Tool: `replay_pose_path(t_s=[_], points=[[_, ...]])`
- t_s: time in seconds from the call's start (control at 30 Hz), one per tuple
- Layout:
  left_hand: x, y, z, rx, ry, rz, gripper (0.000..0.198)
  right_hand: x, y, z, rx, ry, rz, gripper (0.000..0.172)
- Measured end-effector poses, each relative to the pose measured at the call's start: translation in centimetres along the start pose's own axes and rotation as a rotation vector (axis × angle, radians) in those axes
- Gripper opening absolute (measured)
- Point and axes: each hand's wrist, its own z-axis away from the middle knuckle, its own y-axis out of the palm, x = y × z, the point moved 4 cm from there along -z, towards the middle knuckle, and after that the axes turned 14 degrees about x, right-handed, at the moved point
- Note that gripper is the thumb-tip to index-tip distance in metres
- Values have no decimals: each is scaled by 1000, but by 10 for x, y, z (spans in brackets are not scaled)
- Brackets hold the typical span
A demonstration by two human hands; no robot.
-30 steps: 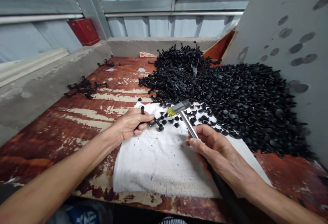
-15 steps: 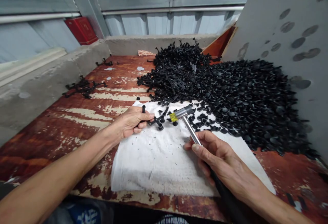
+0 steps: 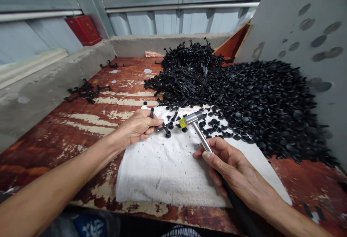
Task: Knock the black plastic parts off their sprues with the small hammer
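My left hand (image 3: pixel 141 125) is closed on a black branched plastic piece (image 3: pixel 164 128) with round knobs at its ends, just over the back of a white cloth (image 3: pixel 165 173). Part of that piece is hidden by my fingers. In my right hand (image 3: pixel 226 163) is a small mallet (image 3: pixel 194 117) with a metal head, a yellow face on its left end and a dark one on its right. My fingers wrap its handle where metal meets black grip. The mallet's yellow face is a short way right of the black piece, apart from it. Small black discs (image 3: pixel 215 125) lie on the cloth nearby.
A big heap of black disc-headed parts (image 3: pixel 260 103) fills the right side against a grey panel (image 3: pixel 300 16). Black branched pieces (image 3: pixel 187 74) are piled at the back. A few more (image 3: pixel 88 91) lie on the worn red-brown table (image 3: pixel 54 136). A red box (image 3: pixel 83 30) stands on the ledge.
The view has shifted very slightly. Both hands, the black piece and the mallet keep nearly the same positions.
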Motion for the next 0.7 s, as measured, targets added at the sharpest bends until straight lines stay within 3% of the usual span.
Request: replay_pose_path(t_s=[0.3, 0.37, 0.53, 0.6, 0.7], points=[[0, -3, -3, -13, 0, -17, 23, 3, -3, 2, -20, -84, 47, 30], [-1, -2, -3, -10, -8, -33, 23, 11, -5, 3, -67, -188, 230, 27], [-5, 1, -1, -37, -34, -59, 26, 35, -5, 3, -257, -628, 826, 54], [-5, 3, 0, -41, -36, -63, 27, 37, -2, -3, -248, -605, 1056, 64], [-5, 5, 0, -34, -26, -61, 28, 35, -1, -10, -157, -426, 1295, 76]])
